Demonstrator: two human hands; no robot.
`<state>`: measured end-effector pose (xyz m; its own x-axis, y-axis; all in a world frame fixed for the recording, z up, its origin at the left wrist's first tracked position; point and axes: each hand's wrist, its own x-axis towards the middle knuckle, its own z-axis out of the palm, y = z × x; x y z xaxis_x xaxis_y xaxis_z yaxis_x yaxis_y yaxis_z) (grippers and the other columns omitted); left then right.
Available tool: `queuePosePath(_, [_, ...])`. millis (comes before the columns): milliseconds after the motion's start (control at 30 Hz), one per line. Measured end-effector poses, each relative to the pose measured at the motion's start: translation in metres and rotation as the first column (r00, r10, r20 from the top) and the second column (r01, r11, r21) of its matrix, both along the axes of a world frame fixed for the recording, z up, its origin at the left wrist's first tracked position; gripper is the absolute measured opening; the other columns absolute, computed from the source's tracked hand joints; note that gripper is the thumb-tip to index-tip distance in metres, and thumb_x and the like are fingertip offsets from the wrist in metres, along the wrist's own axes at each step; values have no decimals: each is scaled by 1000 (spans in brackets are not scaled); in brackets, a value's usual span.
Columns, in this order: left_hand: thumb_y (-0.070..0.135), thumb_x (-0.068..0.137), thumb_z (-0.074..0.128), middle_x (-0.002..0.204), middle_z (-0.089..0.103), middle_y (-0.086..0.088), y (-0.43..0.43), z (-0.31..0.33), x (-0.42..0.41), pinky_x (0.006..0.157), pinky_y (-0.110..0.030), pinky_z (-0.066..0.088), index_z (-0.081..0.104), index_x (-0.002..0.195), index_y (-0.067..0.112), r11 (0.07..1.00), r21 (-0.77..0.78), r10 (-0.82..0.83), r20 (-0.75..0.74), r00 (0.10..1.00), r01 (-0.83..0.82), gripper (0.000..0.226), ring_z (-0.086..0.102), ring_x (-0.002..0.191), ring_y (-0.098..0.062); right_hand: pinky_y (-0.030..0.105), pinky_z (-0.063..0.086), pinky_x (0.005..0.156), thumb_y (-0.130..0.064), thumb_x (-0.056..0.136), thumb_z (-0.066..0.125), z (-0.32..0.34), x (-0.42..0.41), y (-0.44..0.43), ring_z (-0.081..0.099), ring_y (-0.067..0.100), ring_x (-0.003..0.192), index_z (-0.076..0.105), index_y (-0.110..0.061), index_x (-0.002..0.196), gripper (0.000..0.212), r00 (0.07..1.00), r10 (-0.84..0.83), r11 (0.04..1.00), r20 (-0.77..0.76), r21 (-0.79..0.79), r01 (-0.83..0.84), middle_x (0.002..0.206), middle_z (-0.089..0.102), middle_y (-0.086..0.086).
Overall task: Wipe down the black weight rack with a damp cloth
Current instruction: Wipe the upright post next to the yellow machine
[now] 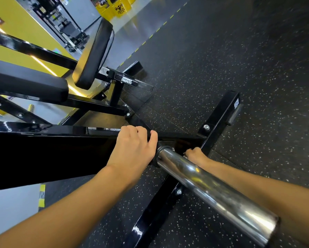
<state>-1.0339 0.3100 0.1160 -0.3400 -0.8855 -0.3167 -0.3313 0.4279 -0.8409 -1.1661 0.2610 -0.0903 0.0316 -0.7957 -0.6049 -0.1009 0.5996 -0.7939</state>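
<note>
The black weight rack (pixel 60 151) fills the left and middle of the head view, its thick beam running to a floor crossbar (pixel 220 115). A chrome weight peg (pixel 212 190) sticks out from the beam toward me. My left hand (pixel 134 145) grips the beam's top edge just left of the peg's base, fingers curled over it. My right hand (pixel 194 154) reaches under and behind the peg to the frame where the beam meets the crossbar. Its fingers are mostly hidden by the peg. No cloth shows in either hand.
Two black padded cushions (pixel 94 54) (pixel 25 83) sit above the frame at upper left. A black speckled rubber floor (pixel 239 59) spreads to the right. A yellow wall, a mirror and other machines (pixel 68 29) stand far behind.
</note>
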Motion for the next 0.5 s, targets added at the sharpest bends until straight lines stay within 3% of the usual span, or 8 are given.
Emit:
queuePosePath(67, [38,80,74,119,46,-24,0,-1,1,84,-45,38,12,148,3,1000,-7,-3,-12,1000,3,98,50,96,-35,15,36,39,-6,104,35,23,-11,8,52,8,40,48,0,75,32,975,49,999,217,6,-52,58,50,9])
queuePosePath(100, [38,81,74,119,46,-23,0,-1,0,85,-45,38,12,148,3,1000,-9,-8,-17,1000,7,97,50,97,-36,15,43,44,-7,104,37,33,-16,10,58,10,45,53,7,89,27,939,79,997,333,-5,-82,62,59,11])
queuePosePath(167, [39,83,73,122,45,-25,1,-1,-1,89,-47,39,10,150,3,1000,-12,-10,-24,1000,10,98,50,102,-37,28,55,64,-10,104,43,52,-24,13,66,17,65,54,3,111,18,874,128,992,469,-59,-114,83,66,13])
queuePosePath(233, [40,84,72,125,43,-26,2,-1,-2,91,-48,38,8,151,2,1000,-19,-19,-22,1000,18,101,49,107,-39,35,53,72,-13,103,49,68,-30,14,64,18,75,50,-9,102,4,877,118,990,465,-119,-70,91,63,11])
queuePosePath(367, [35,86,69,124,45,-24,5,3,-4,88,-45,38,13,150,2,1000,-16,-23,-35,999,22,92,49,108,-38,35,52,76,-15,101,54,96,-39,15,62,25,90,56,-14,102,2,896,3,977,444,-191,92,102,64,15])
queuePosePath(500, [39,84,70,121,50,-17,11,19,-15,89,-44,40,30,141,7,997,78,31,-80,996,-25,77,52,107,-34,41,51,84,-15,102,52,143,-46,32,62,25,94,58,-15,104,6,919,-98,963,381,-195,184,108,65,16])
